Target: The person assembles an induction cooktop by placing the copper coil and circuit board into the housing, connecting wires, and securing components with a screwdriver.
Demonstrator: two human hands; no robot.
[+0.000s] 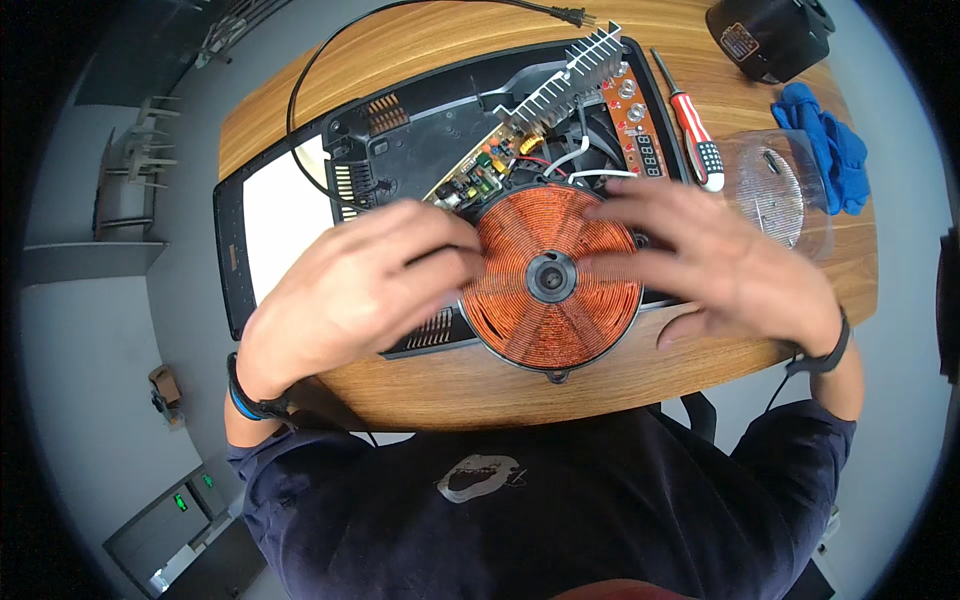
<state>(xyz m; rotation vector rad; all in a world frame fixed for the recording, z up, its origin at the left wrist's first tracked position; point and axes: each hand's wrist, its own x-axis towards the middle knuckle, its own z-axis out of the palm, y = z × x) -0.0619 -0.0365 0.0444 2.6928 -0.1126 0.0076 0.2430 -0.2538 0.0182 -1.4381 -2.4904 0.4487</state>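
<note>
A round induction coil (540,337) of copper-coloured wire, with a black hub, lies over the near edge of an opened black induction cooker housing (440,150). At the coil's left rim, my left hand (370,275) has its fingers bent and closed on the edge; its fingertips are slightly blurred. My right hand (715,245) hovers over the coil's right side with fingers spread, smeared by motion. Behind the coil sit a green circuit board (483,172) and a silver finned heat sink (565,85). White wires (603,173) run beside the coil.
An orange display board (640,125) lies in the housing's right side. Further right are a red-and-white screwdriver (695,140), a clear plastic piece (775,195), a blue cloth (825,145) and a black container (768,38). A black power cord (310,75) loops along the far left.
</note>
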